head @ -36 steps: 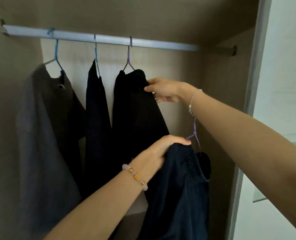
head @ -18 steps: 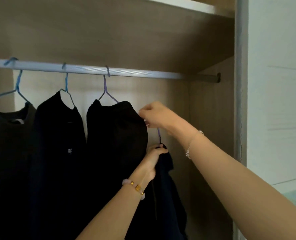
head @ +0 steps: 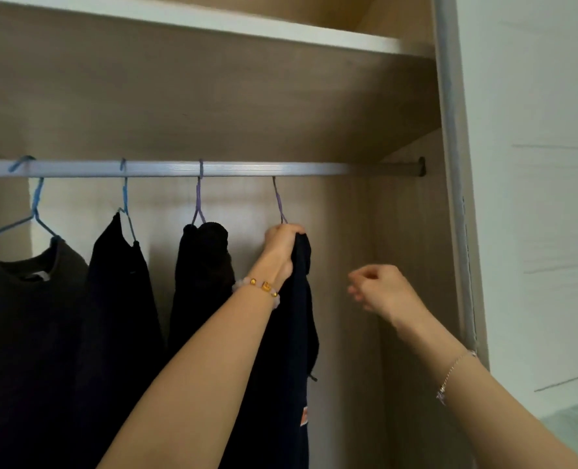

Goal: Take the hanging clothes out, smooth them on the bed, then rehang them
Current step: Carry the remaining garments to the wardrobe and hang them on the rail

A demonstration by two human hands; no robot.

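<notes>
A dark navy garment (head: 296, 333) hangs from a purple hanger (head: 278, 199) whose hook meets the silver wardrobe rail (head: 233, 169). My left hand (head: 281, 247) is shut on the top of this garment, just under the hook. To its right, my right hand (head: 379, 287) floats apart from the clothes with fingers loosely curled and nothing in it. Further left on the rail hang a black garment (head: 203, 282) on a purple hanger, a dark garment (head: 118, 299) on a blue hanger, and a grey-brown top (head: 27, 316) on another blue hanger.
A shelf board (head: 213, 18) spans the wardrobe above the rail. The wardrobe's right side panel (head: 412, 265) and a white door edge (head: 456, 198) stand close to my right hand. There is a gap on the rail between the navy garment and the side panel.
The navy garment has gone up from below the rail, and its hook now reaches the rail. My right hand has let go and moved right and down. The view tilted upward.
</notes>
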